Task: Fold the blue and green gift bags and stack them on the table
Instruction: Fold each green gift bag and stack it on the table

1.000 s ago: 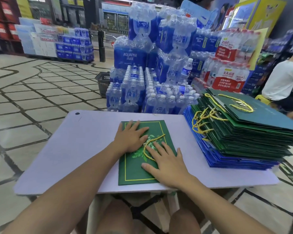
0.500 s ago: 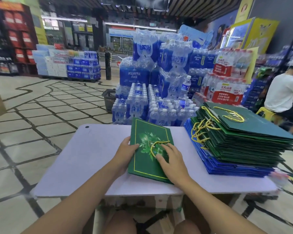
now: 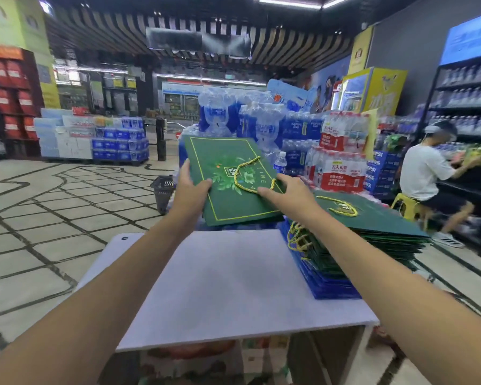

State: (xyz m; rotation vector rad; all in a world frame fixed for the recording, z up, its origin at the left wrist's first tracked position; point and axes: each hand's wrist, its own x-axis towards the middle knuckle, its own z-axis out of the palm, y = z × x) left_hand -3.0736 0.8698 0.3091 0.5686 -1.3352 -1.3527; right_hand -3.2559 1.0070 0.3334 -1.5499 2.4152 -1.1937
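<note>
Your left hand [image 3: 190, 191] pinching the green gift bag [image 3: 228, 162] at its left edge, thumb on top, your right hand [image 3: 289, 194] curled over its right edge, bag aloft above the table [image 3: 233, 273], beside the stack [image 3: 378, 220].

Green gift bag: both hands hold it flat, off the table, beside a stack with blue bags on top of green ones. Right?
Wrong order: the head view shows the stack with green bags on top of blue bags. The rest holds.

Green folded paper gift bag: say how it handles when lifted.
Probably stiff: the green folded paper gift bag spans flat between left hand and right hand without sagging. Likely light: edge grips suffice. Its yellow cord handle lies loose, may snag.
</note>
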